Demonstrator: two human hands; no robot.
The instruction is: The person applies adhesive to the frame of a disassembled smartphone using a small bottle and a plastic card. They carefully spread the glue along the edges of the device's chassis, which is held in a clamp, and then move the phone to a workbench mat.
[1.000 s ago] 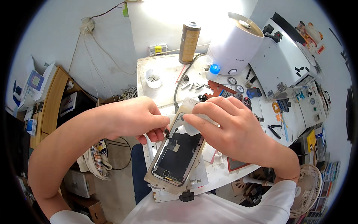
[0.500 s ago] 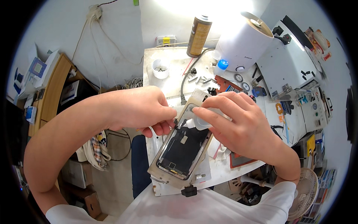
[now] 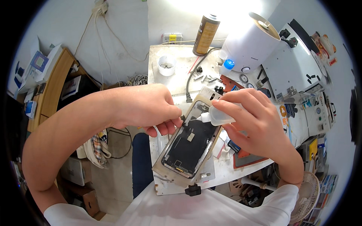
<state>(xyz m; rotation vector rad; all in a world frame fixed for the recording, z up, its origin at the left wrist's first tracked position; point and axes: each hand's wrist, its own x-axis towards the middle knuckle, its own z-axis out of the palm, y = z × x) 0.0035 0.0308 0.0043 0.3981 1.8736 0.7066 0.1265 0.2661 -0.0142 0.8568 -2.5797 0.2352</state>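
Observation:
A phone screen assembly (image 3: 188, 148), black backing upward, lies in a flat metal clamp holder (image 3: 160, 174) with a black knob (image 3: 193, 190) at its near end. My right hand (image 3: 256, 128) grips a small translucent squeeze bottle (image 3: 223, 116), tilted so its thin nozzle points left, just over the upper part of the screen assembly. My left hand (image 3: 154, 111) is closed in a pinch at the assembly's upper left edge. Between its fingertips is a small black flap (image 3: 183, 119), perhaps a flex cable. The curled fingers hide part of it.
Behind the holder are a white cup (image 3: 166, 67), a brown spray can (image 3: 206, 34), a blue-capped bottle (image 3: 227, 66) and a white cylindrical appliance (image 3: 249, 45). A dark cable (image 3: 188, 84) runs across the white table. A machine (image 3: 298, 64) stands at the right; tools lie beside it.
My right hand has shifted slightly right, and the bottle's nozzle now shows clearly above the screen assembly. My left hand keeps its pinch. The whole view has moved a little.

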